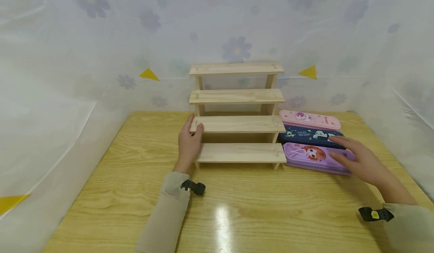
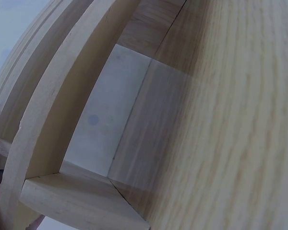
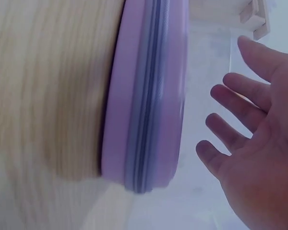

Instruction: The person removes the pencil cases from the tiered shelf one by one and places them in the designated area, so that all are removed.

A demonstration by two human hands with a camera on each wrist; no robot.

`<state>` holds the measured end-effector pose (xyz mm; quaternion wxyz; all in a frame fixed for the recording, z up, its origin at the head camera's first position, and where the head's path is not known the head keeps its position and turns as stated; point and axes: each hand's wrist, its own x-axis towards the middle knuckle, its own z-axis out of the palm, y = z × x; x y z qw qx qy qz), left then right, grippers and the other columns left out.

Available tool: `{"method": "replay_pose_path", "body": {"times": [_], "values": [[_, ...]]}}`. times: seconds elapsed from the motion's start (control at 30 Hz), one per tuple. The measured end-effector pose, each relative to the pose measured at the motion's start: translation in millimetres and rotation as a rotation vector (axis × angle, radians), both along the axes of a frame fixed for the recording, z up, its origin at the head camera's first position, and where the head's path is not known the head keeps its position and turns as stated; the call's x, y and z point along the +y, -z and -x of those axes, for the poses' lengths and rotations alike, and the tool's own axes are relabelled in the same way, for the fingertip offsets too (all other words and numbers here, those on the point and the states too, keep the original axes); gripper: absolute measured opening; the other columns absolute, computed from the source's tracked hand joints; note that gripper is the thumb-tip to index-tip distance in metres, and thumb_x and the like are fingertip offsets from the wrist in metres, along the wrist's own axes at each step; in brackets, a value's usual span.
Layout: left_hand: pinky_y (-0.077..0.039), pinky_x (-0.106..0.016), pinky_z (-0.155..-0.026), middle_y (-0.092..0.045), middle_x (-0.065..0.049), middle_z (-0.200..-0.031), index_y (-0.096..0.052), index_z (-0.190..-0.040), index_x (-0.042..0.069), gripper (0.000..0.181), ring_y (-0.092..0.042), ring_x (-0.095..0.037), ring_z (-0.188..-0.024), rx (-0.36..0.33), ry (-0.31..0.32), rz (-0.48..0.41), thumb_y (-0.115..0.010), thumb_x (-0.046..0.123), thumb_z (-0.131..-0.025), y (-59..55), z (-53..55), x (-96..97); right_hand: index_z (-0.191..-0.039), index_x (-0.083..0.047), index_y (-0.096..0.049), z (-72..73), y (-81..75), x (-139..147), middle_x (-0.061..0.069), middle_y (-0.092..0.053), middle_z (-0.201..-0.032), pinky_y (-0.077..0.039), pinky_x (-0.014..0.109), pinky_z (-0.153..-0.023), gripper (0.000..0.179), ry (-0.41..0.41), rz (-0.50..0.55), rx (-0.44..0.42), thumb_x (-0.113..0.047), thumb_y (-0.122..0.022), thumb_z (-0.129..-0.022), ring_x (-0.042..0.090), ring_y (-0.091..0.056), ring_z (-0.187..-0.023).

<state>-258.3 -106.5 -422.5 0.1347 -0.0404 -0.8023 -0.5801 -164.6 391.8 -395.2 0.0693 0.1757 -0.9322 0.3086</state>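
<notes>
A four-step wooden display shelf (image 1: 237, 124) stands upright on the table. My left hand (image 1: 188, 144) holds its left end at the second step from the front, thumb on top of the board. In the left wrist view the shelf boards (image 2: 50, 96) fill the left side, and only bits of that hand show at the edge. Right of the shelf lie a pink pencil case (image 1: 320, 121), a navy panda pencil case (image 1: 301, 134) and a purple pencil case (image 1: 313, 154) with a doll picture. Fingers spread, my right hand (image 1: 367, 164) hovers by the purple and navy cases, holding nothing.
The wood-grain table (image 1: 257, 204) extends in front of the shelf and to its left. White floral sheeting (image 1: 234, 27) hangs behind and at both sides, with yellow triangles (image 1: 309, 72) stuck on it.
</notes>
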Motion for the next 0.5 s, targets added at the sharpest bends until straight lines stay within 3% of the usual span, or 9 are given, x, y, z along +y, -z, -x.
{"method": "replay_pose_path", "body": {"times": [0.13,0.23,0.33,0.5], "values": [[-0.054,-0.045,-0.078,-0.035,0.008,-0.155,-0.036,-0.154,0.022,0.06,-0.064,-0.03,-0.09,-0.007,0.004,-0.01,-0.051,0.046,-0.101,-1.1,-0.6,-2.1,-0.146,-0.002,-0.046,4.3,-5.2,-16.3,0.029,-0.036,-0.149,-0.018,0.071,-0.108,0.053,0.011,0.045,0.012,-0.013,-0.064,-0.096,0.053,-0.027,-0.136],[-0.051,-0.045,-0.09,-0.035,0.008,-0.156,-0.035,-0.154,0.023,0.06,-0.061,-0.027,-0.104,-0.008,-0.001,0.005,-0.05,0.046,-0.101,-1.9,0.9,-4.4,-0.147,-0.007,-0.046,10.3,-10.1,-29.0,0.026,-0.037,-0.15,-0.021,0.072,-0.106,0.052,0.02,0.059,0.025,-0.016,-0.062,-0.098,0.051,-0.028,-0.137],[-0.043,-0.042,-0.104,-0.034,0.007,-0.156,-0.035,-0.154,0.023,0.06,-0.051,-0.021,-0.125,-0.008,-0.007,0.032,-0.05,0.047,-0.101,-3.6,1.5,-6.6,-0.148,-0.009,-0.046,16.7,-14.3,-43.5,0.025,-0.038,-0.15,-0.021,0.074,-0.105,0.05,0.016,0.066,0.031,-0.018,-0.059,-0.1,0.051,-0.029,-0.137],[-0.037,-0.042,-0.111,-0.034,0.003,-0.157,-0.035,-0.154,0.018,0.061,-0.042,-0.021,-0.135,0.0,-0.017,0.115,-0.047,0.046,-0.102,-7.8,-0.1,-10.6,-0.149,-0.006,-0.044,27.6,-21.7,-70.1,0.022,-0.033,-0.154,-0.019,0.072,-0.107,0.049,0.009,0.08,0.032,-0.022,-0.054,-0.103,0.048,-0.024,-0.141]]}}
